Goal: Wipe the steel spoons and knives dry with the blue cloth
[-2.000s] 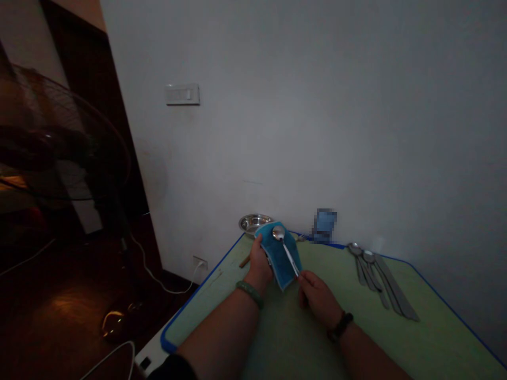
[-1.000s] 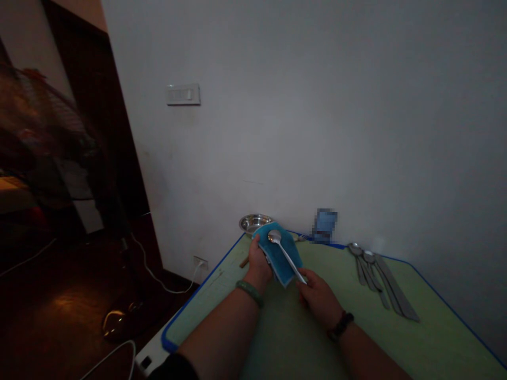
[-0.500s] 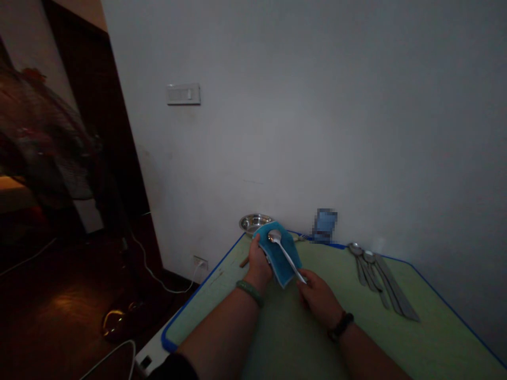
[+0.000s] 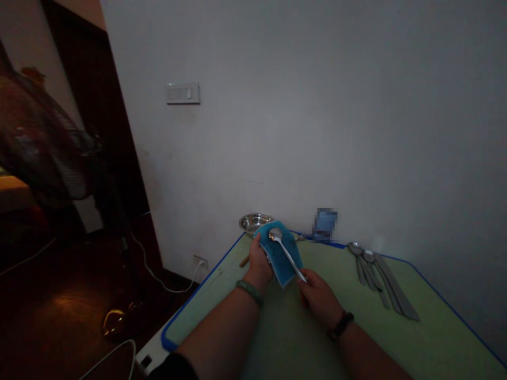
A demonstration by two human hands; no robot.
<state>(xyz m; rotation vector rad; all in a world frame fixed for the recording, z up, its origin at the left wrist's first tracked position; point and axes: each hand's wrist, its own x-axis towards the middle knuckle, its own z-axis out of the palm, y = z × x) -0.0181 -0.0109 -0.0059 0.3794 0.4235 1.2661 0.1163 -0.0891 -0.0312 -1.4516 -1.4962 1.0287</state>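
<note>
My right hand (image 4: 319,298) pinches the handle of a steel spoon (image 4: 287,256), its bowl resting on a blue cloth (image 4: 283,264) that my left hand (image 4: 259,262) grips. A slackened pinch could drop the spoon onto the green table (image 4: 435,330). Behind sits a steel bowl (image 4: 255,217) — its inside is hidden from here.

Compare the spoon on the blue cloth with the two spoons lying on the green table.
The spoon lies across the blue cloth, which the left hand holds, while the right hand pinches its handle end; the two spoons lie untouched. It is held up off the table, whereas they rest side by side on the green table. All three are shiny metal with oval bowls and long handles.
</note>
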